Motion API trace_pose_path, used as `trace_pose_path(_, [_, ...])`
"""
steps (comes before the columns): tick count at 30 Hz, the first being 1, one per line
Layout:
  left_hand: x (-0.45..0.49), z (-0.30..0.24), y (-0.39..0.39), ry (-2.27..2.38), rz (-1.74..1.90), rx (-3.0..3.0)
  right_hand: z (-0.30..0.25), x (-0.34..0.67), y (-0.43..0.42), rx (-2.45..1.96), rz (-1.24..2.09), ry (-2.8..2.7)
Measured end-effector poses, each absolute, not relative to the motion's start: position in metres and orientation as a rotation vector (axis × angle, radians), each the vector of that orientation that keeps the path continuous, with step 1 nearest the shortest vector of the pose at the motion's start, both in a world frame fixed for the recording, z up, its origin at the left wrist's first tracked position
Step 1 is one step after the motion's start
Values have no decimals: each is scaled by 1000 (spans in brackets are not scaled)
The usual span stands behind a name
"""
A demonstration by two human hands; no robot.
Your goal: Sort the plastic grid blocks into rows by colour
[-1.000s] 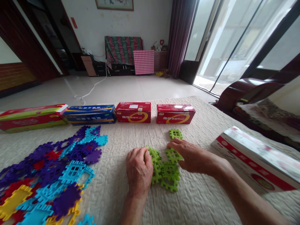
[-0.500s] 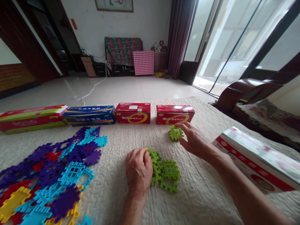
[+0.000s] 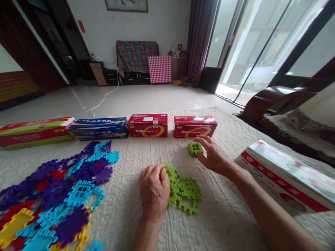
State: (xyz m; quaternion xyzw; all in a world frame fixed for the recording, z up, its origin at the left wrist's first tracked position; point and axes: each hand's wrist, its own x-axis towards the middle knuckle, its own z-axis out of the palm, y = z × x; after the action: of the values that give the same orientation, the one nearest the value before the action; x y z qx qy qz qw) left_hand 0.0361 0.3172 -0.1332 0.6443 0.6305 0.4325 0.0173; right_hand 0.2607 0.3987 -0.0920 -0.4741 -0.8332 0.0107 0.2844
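Note:
My left hand [image 3: 155, 186] is curled, thumb and fingers closed at the left edge of a green interlocking plastic tile [image 3: 172, 183], whose held part is partly hidden. Beside it lie another green tile with a window grid [image 3: 191, 188] and a green frame piece [image 3: 190, 205], touching each other. My right hand [image 3: 216, 153] reaches forward with thumb and fingers apart. It sits just right of a separate small green tile [image 3: 195, 149] lying flat in front of a red box; whether a fingertip touches the tile I cannot tell.
A heap of purple, blue, red and yellow tiles [image 3: 81, 190] spreads at left. Along the back stand a red-green box [image 3: 36, 134], a blue box [image 3: 99, 129] and two red boxes [image 3: 148, 127] [image 3: 195, 127]. A white-red box [image 3: 285, 181] stands at right on the quilted cover [image 3: 225, 209].
Both hands stay almost where they were. The whole view has shifted very slightly, and the right hand's fingers remain apart beside the small green tile.

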Motion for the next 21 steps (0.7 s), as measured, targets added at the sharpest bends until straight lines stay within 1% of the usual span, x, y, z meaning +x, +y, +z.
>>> trace_pose_path(2, [36, -134, 318, 1964, 1341, 1998, -82, 255, 394, -1256, 36, -2212])
trace_pose_path(4, [36, -134, 318, 1964, 1337, 1989, -72, 249, 384, -1264, 161, -2238])
trace_pose_path(8, [37, -132, 317, 1957, 1337, 1968, -58, 237, 356, -1262, 693, -2486])
trace_pose_path(9, [37, -132, 317, 1960, 1337, 1963, -57, 234, 348, -1254, 779, -2536])
trace_pose_path(11, [38, -131, 316, 1966, 1338, 1956, -58, 229, 336, -1253, 839, -2593])
trace_pose_path(17, [37, -132, 317, 1963, 1359, 1960, -59, 224, 326, -1279, 841, -2586])
trace_pose_path(21, [37, -133, 318, 1963, 1345, 1963, -50, 232, 330, -1248, 1025, -2541])
